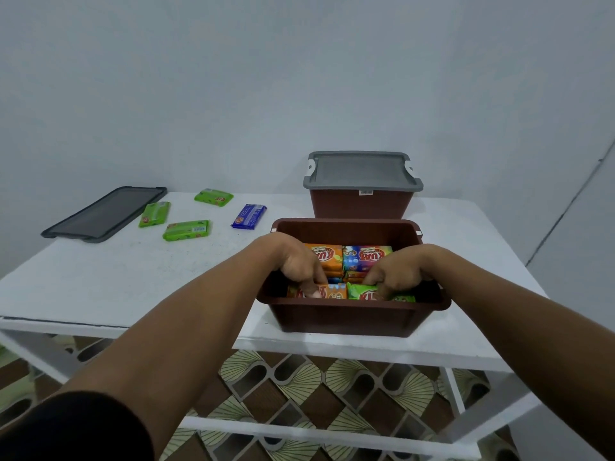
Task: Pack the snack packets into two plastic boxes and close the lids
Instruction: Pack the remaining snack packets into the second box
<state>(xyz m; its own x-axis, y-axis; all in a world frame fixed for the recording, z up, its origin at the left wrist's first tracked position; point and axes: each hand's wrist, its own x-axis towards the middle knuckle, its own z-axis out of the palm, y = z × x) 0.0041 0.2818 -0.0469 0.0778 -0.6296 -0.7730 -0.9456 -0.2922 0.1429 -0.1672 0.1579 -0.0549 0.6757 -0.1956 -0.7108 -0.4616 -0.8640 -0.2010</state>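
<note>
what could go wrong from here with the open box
1. The open box looks nearly full while four loose packets wait on the table; the lid may not shut.
2. The left hand and right hand grip the orange packet and green packet in a tight row; forcing them could crush contents.

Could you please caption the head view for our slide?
Left hand grips an orange packet and right hand a green packet inside the open box; the second box sits lidded behind.

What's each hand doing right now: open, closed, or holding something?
Left hand: closed, pinching the orange packet in the open box.
Right hand: closed, pinching the green packet beside it.
</note>
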